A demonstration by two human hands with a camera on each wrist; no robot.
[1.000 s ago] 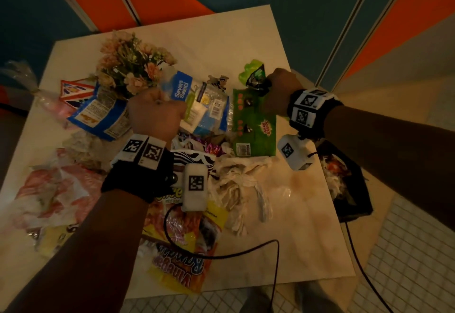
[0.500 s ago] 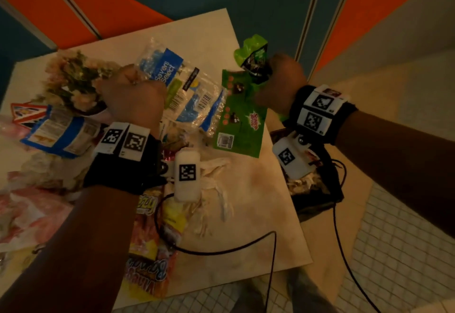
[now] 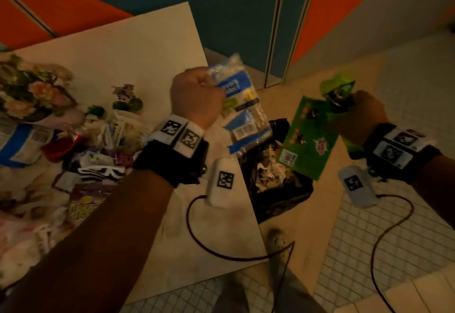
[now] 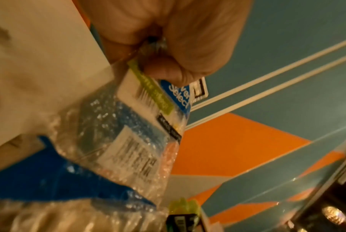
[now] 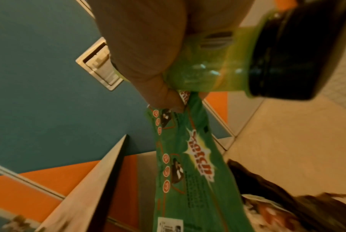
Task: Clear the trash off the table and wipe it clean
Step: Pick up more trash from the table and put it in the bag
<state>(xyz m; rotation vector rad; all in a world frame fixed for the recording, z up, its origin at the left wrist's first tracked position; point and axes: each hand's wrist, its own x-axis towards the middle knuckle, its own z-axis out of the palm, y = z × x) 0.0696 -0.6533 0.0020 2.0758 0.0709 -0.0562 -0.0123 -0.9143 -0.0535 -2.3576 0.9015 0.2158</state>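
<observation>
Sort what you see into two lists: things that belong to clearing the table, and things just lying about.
Part of the job:
left hand gripping plastic bag
right hand gripping green wrapper
black bin
table
wrappers

Just lying about:
flowers

The head view looks down over both forearms. Each wrist view sits close beneath curled fingers (image 4: 168,67), facing outward; all share the table (image 3: 138,49) edge and wall.

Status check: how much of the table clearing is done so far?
Some trash is already in the black bin bag. In hand: left hand grips a clear blue bag, right hand a green wrapper, both near the bin. Left: wrappers piled on the table, then wiping.
</observation>
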